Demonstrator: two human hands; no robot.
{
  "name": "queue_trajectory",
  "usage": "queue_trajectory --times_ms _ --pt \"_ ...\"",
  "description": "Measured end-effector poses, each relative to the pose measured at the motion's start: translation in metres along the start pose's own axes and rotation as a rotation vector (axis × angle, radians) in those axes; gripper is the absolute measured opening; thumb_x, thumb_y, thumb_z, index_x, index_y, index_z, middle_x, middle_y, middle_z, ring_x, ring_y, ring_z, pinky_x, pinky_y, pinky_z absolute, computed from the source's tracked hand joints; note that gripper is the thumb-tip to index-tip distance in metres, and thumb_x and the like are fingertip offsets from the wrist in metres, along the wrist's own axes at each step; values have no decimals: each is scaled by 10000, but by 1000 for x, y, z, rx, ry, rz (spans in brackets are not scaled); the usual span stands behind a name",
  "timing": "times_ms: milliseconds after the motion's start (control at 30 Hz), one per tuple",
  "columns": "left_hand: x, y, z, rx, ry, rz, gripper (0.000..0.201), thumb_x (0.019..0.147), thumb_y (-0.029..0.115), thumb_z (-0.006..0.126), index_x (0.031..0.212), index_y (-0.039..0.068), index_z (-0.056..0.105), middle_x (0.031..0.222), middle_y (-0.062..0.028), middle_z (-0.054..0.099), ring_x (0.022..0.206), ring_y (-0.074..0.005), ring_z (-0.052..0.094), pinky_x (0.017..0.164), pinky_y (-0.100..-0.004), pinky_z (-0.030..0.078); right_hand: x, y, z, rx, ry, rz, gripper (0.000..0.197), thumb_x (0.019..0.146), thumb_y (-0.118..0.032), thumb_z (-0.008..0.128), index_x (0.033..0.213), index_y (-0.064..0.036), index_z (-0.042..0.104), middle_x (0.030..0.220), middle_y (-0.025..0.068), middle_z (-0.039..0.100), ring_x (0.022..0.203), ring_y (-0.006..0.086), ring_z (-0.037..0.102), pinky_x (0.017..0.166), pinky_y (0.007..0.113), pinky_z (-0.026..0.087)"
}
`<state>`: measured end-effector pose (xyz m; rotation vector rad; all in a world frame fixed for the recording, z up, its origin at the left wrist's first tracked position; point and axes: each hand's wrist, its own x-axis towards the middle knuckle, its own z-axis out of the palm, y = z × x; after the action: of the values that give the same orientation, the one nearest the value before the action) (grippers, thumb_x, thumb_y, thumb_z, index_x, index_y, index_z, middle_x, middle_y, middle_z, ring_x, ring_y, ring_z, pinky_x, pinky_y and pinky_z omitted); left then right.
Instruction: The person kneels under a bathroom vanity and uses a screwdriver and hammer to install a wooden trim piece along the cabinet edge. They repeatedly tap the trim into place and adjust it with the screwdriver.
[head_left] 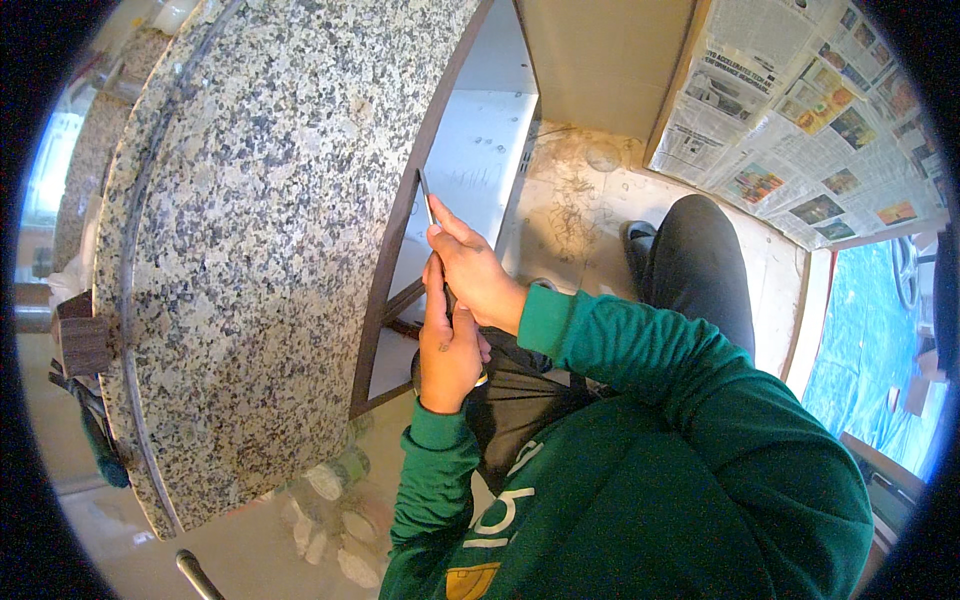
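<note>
Held near the middle of the frame, a slim tool (pixel 427 198) with a narrow metal shaft and a dark handle mostly hidden by fingers. Long axis running up the frame with a slight lean to the left, opposite to the lean of a dark edge strip (pixel 402 210) along the right side of a speckled stone bench (pixel 250 200), broad across the left half. Tip up and to the left of the fingers, right at the strip; touching or just short of contact, cannot tell which. Closer to that tip, the right hand (pixel 482 280), clasped around the tool, one finger stretched forward beside the shaft, green sleeve (pixel 620 330) slanting in from the lower right. Just below and touching, the left hand (pixel 449 365), upright from the lower edge, gripping the handle lower down; far end of the handle out of sight. Behind the shaft, to the right of the strip, the white inside of a cabinet (pixel 485 140). Farther right, a pale stained floor (pixel 570 190) and, in the upper right, a panel covered in newspaper (pixel 760 130).
</note>
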<state>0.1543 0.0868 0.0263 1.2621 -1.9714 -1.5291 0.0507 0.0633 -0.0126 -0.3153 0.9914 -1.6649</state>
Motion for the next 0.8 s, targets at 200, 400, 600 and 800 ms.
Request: queue_trajectory --times_ms 200,400,600,800 --pt "5 0 -1 16 -5 17 581 1027 47 353 1589 109 221 1114 -123 621 502 -80 494 442 -249 441 7 2 -2 -19 -6 -20 560 1079 -236 434 1605 -179 251 676 39 543 621 133 512 579 283 450" --pt "11 -2 -2 54 2 63 581 1013 37 348 1580 108 243 1190 -129 607 502 -80 492 439 -248 439 10 5 -2 56 -17 -60 557 1076 -217 440 1598 -144 259 706 28 538 637 126 515 603 278 454" --pt "17 -8 -3 25 -9 65 607 992 17 344 1582 111 239 1263 -140 581 504 -84 496 441 -250 443 13 5 -2 76 3 -71 539 1063 -197 478 1576 -126 328 777 -4 526 691 109 522 621 262 456" --pt "23 -9 -6 -26 -35 90 622 1016 90 394 1601 116 184 942 -96 642 511 -85 502 458 -258 438 19 4 0 55 32 -116 556 1076 -186 445 1595 -112 261 809 -11 524 629 81 471 583 259 444"
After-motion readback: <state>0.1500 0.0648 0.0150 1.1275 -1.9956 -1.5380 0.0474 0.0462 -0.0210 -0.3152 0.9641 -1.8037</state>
